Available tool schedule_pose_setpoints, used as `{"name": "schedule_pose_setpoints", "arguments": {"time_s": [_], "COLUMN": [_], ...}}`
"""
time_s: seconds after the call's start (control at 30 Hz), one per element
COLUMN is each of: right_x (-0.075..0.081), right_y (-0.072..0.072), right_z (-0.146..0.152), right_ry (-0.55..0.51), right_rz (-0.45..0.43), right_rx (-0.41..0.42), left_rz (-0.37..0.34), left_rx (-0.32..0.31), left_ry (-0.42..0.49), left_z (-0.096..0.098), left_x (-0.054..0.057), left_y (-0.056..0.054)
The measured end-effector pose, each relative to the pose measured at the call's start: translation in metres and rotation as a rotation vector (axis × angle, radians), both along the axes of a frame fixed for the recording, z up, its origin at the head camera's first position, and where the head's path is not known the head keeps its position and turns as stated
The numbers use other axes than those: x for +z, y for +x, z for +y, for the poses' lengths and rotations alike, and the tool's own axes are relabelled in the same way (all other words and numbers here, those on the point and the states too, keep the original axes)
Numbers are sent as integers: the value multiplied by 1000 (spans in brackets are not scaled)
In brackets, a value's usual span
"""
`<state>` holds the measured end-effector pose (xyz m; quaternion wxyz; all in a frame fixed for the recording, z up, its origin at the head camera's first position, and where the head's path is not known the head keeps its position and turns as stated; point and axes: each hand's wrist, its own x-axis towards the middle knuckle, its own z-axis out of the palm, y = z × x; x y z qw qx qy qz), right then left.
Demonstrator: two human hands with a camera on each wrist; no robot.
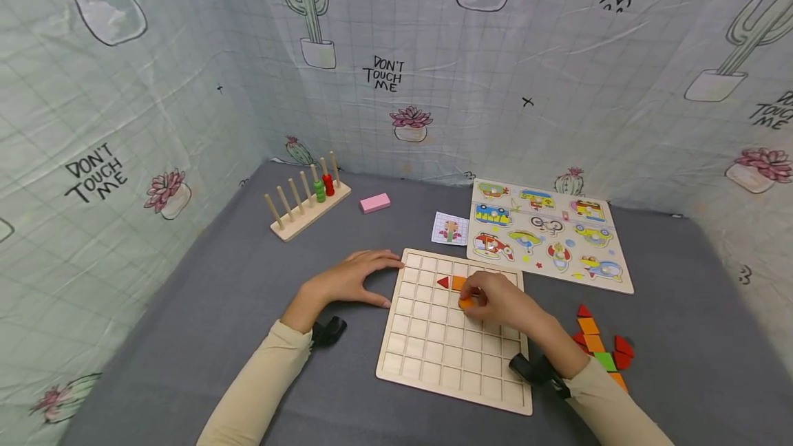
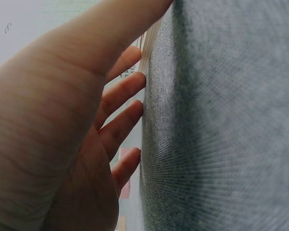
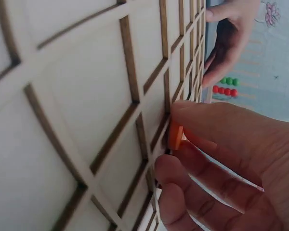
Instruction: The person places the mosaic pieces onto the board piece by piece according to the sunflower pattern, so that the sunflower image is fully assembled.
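Pinched between the thumb and fingers of the right hand is a small orange piece, the grip closed only as far as the piece's thickness; whether it touches the wood yet, I can't tell. To place it well, I'd square it to the ridges, lower it flat and let go only once it sits within its cell. Left of the grip, the left hand rests with fingers loosely spread at the board's edge; light steadying there should suffice.

Under it all runs grey cloth, finely woven. Beneath the grip, the board is pale wood, its ridges browned along their sides. Beyond and rightward lies a flat printed puzzle; far off leftward, a wooden rack with slim round pegs. Right of the grip, past the wrist, are flat loose pieces in red, orange and green. Just beyond the fingertips sits an orange square, and left of that a smaller red triangle.
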<state>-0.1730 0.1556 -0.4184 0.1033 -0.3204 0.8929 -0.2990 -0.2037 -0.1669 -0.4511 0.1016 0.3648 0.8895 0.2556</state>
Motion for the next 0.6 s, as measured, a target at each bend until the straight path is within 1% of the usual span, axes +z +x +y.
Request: {"name": "schedule_pose_setpoints", "arguments": {"time_s": [0.13, 0.3, 0.5, 0.6], "right_x": [-1, -2, -4, -4], "right_y": [-2, -2, -3, -3], "right_z": [-2, -2, -5, -9], "right_ry": [-13, -11, 1, 8], "right_rz": [0, -18, 25, 36], "right_rx": [-3, -16, -9, -18], "left_rz": [5, -30, -35, -36], "left_rx": [-4, 8, 14, 17], "left_ry": [3, -8, -15, -12], "left_z": [1, 2, 1, 1], "left_x": [-1, -1, -3, -2], "left_y": [-1, -1, -2, -2]}}
